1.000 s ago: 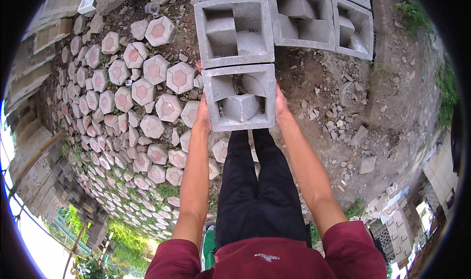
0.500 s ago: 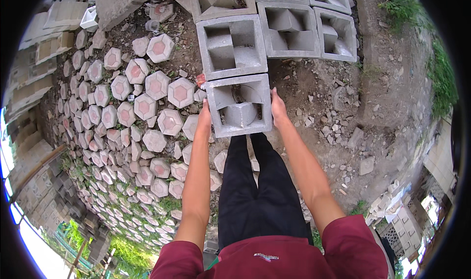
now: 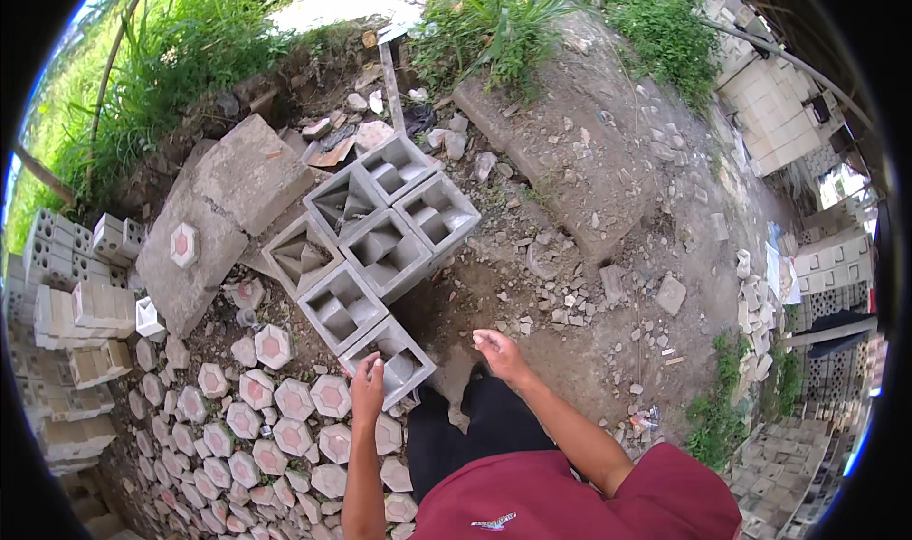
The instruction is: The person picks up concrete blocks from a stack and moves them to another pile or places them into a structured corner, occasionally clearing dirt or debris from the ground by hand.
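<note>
A grey concrete block (image 3: 403,365) with a hollow, divided face sits nearest me, at the near end of a cluster of similar blocks. My left hand (image 3: 368,388) is over its left edge, fingers stretched out and apart from a grip; whether it touches the block I cannot tell. My right hand (image 3: 502,356) hangs in the air to the block's right, loosely spread and holding nothing. Directly beyond the near block stands a second block (image 3: 343,308), with a third block (image 3: 384,252) and several others set close together behind.
Hexagonal pavers (image 3: 273,347) with reddish centres cover the ground at left. A broken concrete slab (image 3: 237,184) lies beyond them. Rubble (image 3: 560,293) litters the dirt on the right. Stacked pale blocks (image 3: 100,307) stand at the left rim, and more stacks (image 3: 774,113) at far right.
My hands were on both sides of the near block; now the right hand is off it and the left has loosened. The view has turned, bringing in grass and the far end of the cluster.
</note>
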`<control>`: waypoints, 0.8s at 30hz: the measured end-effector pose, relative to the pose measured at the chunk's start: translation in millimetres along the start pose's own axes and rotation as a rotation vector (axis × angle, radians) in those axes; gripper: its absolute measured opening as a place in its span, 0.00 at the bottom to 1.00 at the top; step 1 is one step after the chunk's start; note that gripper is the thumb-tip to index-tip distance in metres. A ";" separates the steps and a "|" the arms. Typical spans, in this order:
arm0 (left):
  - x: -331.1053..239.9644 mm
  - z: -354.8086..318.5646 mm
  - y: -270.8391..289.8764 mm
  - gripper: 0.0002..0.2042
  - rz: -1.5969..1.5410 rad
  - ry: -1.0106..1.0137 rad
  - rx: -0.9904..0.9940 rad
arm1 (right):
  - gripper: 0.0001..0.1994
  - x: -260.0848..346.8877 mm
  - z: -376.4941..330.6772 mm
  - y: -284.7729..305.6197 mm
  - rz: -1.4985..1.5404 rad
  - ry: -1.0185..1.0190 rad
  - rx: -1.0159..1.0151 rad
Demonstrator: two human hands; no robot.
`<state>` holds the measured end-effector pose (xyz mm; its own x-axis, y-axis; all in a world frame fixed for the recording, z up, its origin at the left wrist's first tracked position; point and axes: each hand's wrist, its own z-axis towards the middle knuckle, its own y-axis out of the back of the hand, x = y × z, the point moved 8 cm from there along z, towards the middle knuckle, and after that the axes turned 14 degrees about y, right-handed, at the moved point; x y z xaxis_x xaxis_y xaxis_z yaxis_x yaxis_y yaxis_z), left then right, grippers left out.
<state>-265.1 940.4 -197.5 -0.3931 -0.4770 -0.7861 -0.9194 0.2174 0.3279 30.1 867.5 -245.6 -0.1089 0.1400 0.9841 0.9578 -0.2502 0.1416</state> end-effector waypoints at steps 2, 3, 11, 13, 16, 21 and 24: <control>-25.5 -0.1 -62.1 0.18 0.042 -0.050 0.170 | 0.19 18.2 -32.6 71.8 -0.055 -0.002 -0.160; -28.2 1.5 -92.4 0.18 0.070 -0.042 0.260 | 0.19 15.2 -49.5 98.1 -0.066 -0.012 -0.227; -128.4 -45.5 -236.1 0.15 0.057 -0.246 0.585 | 0.19 58.8 -149.5 227.6 -0.075 0.047 -0.523; -147.1 -72.6 -281.0 0.15 0.099 -0.299 0.658 | 0.19 77.3 -191.0 256.8 -0.150 0.017 -0.607; -160.4 -122.2 -366.7 0.16 0.217 -0.286 0.773 | 0.19 85.7 -248.7 312.0 -0.225 -0.014 -0.758; -149.4 -218.2 -498.8 0.16 0.336 -0.387 1.050 | 0.19 67.4 -335.5 371.4 -0.185 -0.007 -1.061; -138.7 -295.8 -558.5 0.16 0.395 -0.486 1.256 | 0.18 34.5 -389.5 389.4 -0.154 -0.002 -1.238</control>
<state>298.7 633.2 -116.6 -0.3381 0.0760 -0.9380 -0.0227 0.9958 0.0888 295.7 401.8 -114.9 -0.1961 0.2488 0.9485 0.0408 -0.9644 0.2614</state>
